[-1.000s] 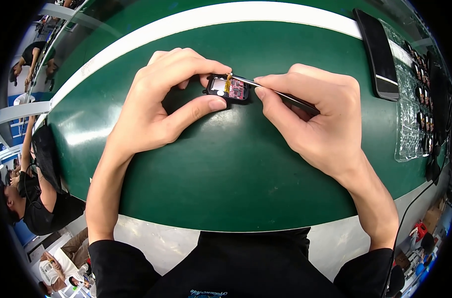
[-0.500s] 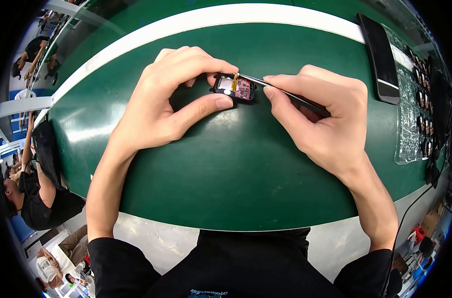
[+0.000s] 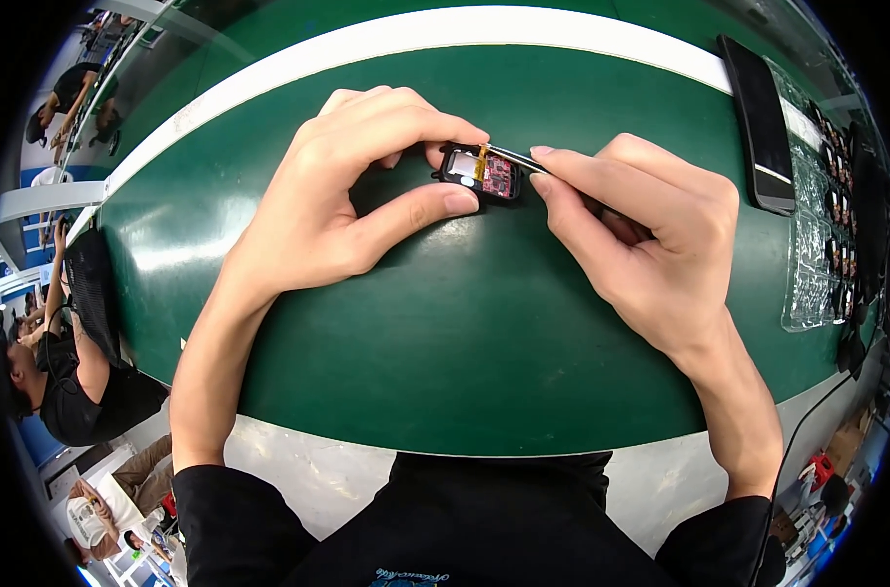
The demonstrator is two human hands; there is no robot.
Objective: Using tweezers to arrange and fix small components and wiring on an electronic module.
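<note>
Little has shifted since earlier: the light, fragile module point(image 3: 480, 173) is pinched edgewise by the left hand point(image 3: 342, 196) while tweezers point(image 3: 519, 158) are gripped by the right hand point(image 3: 650, 235)

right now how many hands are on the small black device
2. The left hand pinches the small black device between thumb and fingers; the right hand touches it only through tweezers.

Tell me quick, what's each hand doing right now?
Left hand: pinching a small open device on the mat.
Right hand: gripping thin tweezers, tips at the device.
</note>
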